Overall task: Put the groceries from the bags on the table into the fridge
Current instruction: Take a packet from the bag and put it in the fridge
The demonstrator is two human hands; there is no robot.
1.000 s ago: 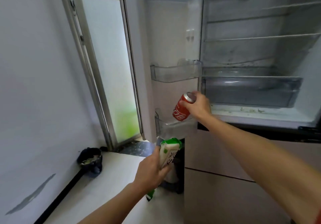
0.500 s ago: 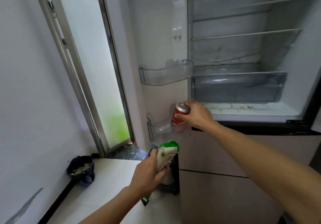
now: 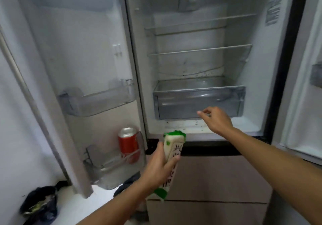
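A red soda can (image 3: pixel 128 144) stands upright in the lowest clear bin (image 3: pixel 111 174) of the open left fridge door. My left hand (image 3: pixel 157 168) grips a green-and-white food packet (image 3: pixel 171 155) in front of the fridge's lower edge. My right hand (image 3: pixel 215 119) is empty, with loosely bent fingers, in front of the clear crisper drawer (image 3: pixel 198 101) at the bottom of the fridge compartment.
The fridge compartment has two wire shelves (image 3: pixel 200 50) with nothing on them. A middle door bin (image 3: pixel 97 102) is also bare. A dark bag (image 3: pixel 41 203) lies on the white surface at bottom left. Closed beige drawers (image 3: pixel 217 181) sit below the compartment. The right door (image 3: pixel 303 85) stands open.
My right hand set the red can into the lowest door bin, let go of it, and moved right to the crisper drawer. The view has swung right toward the fridge interior.
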